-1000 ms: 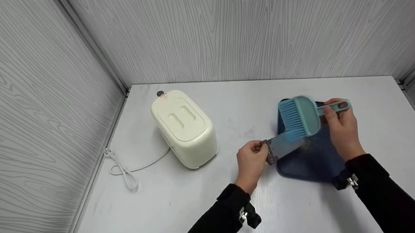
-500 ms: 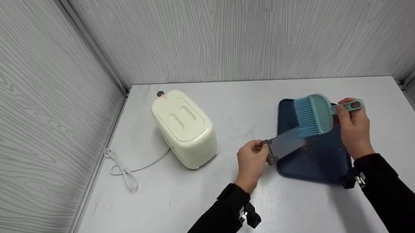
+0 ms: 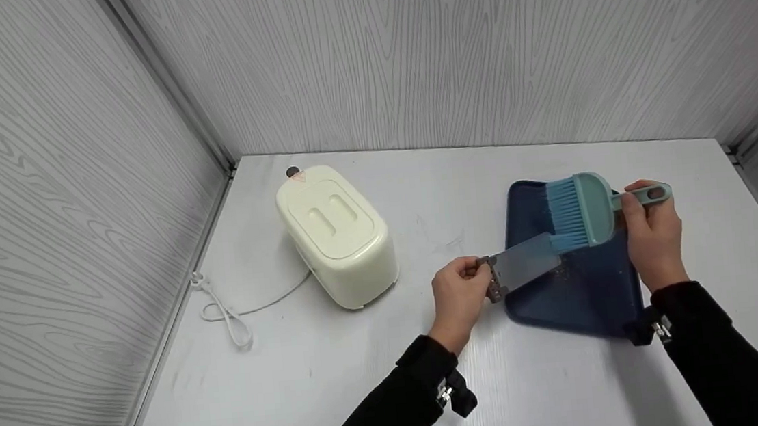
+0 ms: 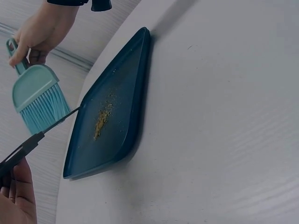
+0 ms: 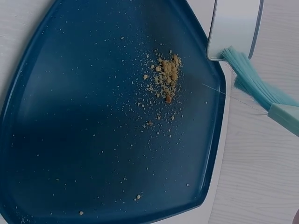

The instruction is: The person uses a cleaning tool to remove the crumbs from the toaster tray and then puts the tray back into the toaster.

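Note:
My left hand [image 3: 459, 302] pinches the dark end of a flat, shiny crumb tray [image 3: 524, 262], which sticks out over the left part of a navy blue tray [image 3: 585, 298]. My right hand [image 3: 656, 243] grips the handle of a light-blue hand brush [image 3: 596, 208]. Its bristles touch the crumb tray's far end, as the right wrist view shows on the bristles [image 5: 254, 81]. Golden-brown crumbs [image 5: 166, 77] lie in a small heap on the navy tray, with finer specks scattered around. The left wrist view shows the crumb tray edge-on, tilted above the navy tray.
A cream toaster [image 3: 336, 234] with a lid on top stands left of the hands. Its white cord [image 3: 277, 299] ends in a looped bundle [image 3: 231, 322] near the table's left edge. Grey wood-patterned panels [image 3: 441, 56] enclose the back and sides of the white table [image 3: 340, 395].
My right hand has drawn the brush to the right along the crumb tray toward its far end, uncovering more of it. The left hand has stayed nearly still.

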A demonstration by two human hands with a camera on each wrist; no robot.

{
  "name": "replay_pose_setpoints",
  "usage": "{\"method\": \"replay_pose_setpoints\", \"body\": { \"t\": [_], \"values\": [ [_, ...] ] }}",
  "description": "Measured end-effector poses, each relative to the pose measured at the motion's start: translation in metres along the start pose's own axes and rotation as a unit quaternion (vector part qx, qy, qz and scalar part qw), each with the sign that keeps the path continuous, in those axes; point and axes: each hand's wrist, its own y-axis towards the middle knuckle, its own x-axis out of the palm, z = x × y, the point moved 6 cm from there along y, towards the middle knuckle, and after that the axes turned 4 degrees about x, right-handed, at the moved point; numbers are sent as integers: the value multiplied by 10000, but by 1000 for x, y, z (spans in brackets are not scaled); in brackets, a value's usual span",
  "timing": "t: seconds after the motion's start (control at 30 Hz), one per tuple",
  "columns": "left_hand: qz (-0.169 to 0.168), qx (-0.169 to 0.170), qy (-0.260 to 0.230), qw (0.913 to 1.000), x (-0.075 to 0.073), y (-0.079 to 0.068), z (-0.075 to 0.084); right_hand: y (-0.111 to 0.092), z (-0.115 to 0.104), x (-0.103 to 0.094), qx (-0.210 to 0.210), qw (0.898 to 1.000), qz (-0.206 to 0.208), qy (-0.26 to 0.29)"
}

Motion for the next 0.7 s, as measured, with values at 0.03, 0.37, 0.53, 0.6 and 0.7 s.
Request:
{"method": "replay_pose_setpoints", "body": {
  "t": [0.03,0.37,0.53,0.6,0.7],
  "values": [
    [30,-11,-20,10000,0,0,0,0,0,0,-18,10000,-16,-54],
    [210,-159,-297,9992,-1,1,-2,-5,-4,-1,-132,9988,203,-429],
    [229,-208,-304,9991,-1,1,-1,-8,-15,1,-241,9987,286,-346],
    [210,-192,-293,9992,-2,1,-2,-9,-21,3,-346,9988,289,-211],
    [189,-173,-329,9991,-2,1,-2,-10,-29,6,-436,9987,270,53]
  ]
}}
